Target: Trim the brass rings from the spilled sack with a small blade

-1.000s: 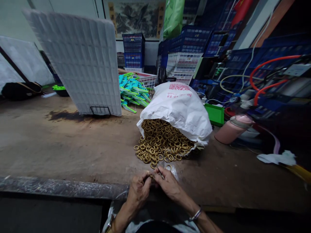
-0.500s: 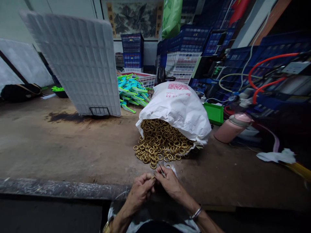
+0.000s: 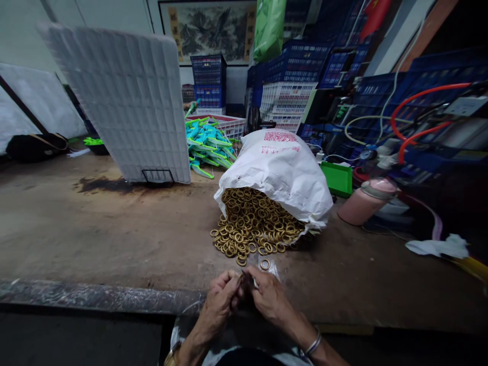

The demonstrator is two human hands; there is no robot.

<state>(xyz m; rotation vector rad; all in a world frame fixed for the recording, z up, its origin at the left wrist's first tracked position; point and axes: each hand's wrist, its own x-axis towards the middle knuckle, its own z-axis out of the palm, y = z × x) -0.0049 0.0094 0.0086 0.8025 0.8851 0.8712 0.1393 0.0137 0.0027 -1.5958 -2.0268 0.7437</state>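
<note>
My left hand (image 3: 221, 296) is closed in a pinch in front of the bench edge, with a small brass-coloured ring mostly hidden between thumb and fingers. Close against it, my right hand (image 3: 270, 296) has its fingers bent round a thin, dark pointed tool, of which little shows now. The fingertips of both hands meet. Just beyond them, a heap of brass-coloured rings (image 3: 247, 223) spills from the mouth of a white woven sack (image 3: 282, 162) lying on its side. One loose ring (image 3: 265, 264) lies apart from the heap, near my right fingers.
A tall white ribbed panel (image 3: 129, 107) stands on the wooden bench (image 3: 114, 229) at left. Teal and lime strips (image 3: 209, 142) are piled behind the sack; a co-worker's hand (image 3: 187, 105) shows above. At right are a green tray (image 3: 337, 179), pink bottle (image 3: 366, 202) and red hose (image 3: 404, 112).
My right hand has turned, so the pointed tool that stuck up from its fingers is now mostly hidden. A co-worker's hand with a teal strip has appeared beside the panel.
</note>
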